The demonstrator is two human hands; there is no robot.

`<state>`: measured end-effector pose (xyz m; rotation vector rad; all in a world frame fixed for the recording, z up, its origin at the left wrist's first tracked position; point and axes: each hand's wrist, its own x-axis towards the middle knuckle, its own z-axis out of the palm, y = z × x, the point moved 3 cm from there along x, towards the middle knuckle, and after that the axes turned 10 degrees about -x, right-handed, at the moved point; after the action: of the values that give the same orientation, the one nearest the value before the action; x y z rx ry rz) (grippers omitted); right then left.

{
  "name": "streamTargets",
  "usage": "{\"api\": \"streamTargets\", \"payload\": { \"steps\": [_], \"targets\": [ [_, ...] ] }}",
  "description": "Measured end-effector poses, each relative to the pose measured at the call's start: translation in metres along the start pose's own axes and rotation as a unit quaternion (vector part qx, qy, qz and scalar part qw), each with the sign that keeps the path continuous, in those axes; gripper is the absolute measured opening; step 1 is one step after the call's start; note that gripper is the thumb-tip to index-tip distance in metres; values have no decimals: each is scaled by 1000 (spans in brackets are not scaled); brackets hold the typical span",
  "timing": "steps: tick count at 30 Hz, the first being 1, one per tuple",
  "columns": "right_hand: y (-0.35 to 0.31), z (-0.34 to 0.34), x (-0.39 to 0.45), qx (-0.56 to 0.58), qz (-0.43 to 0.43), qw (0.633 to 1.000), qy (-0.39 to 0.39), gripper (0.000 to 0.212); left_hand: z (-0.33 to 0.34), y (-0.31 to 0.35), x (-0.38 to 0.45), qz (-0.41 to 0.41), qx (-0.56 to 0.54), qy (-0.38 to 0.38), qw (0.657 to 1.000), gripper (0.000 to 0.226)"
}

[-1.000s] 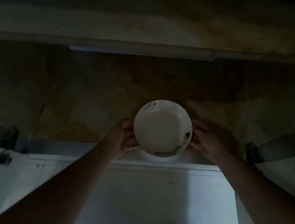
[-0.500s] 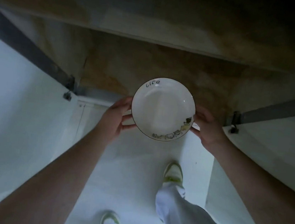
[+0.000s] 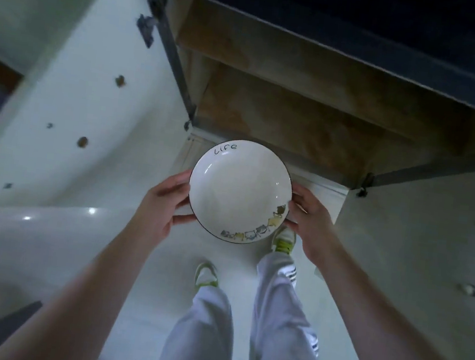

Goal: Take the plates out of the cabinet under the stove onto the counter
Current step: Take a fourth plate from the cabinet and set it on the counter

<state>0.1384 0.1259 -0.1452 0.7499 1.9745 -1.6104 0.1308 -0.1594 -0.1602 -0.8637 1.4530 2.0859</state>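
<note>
A white plate point(image 3: 239, 190) with a dark rim, the word "Life" and small cat drawings along its edge hangs level in the air in front of the open cabinet point(image 3: 312, 120). My left hand point(image 3: 161, 203) grips its left rim and my right hand point(image 3: 310, 218) grips its right rim. The cabinet's brown shelves show no other plates from here. The plate is outside the cabinet, above the white floor.
Two white cabinet doors stand open, one on the left point(image 3: 69, 105) and one on the right point(image 3: 421, 232). The dark counter edge point(image 3: 397, 38) runs across the top. My legs in light trousers point(image 3: 241, 330) and green-white shoes stand on the glossy floor point(image 3: 42, 245).
The plate has come out of the dark cabinet and risen with both hands on it. The view has pulled back and up, so the doors, floor and my legs now show.
</note>
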Motion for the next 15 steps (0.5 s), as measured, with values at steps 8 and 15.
{"api": "streamTargets", "payload": {
  "steps": [8, 15],
  "targets": [
    [-84, -7, -158, -38, -39, 998, 24, 34, 2, 68, -159, 38, -21, 8, 999, 35],
    [-130, -38, -259, -27, -90, 995, 25, 37, 21, 94, -260, 95, -15, -2, 995, 36]
  ]
}}
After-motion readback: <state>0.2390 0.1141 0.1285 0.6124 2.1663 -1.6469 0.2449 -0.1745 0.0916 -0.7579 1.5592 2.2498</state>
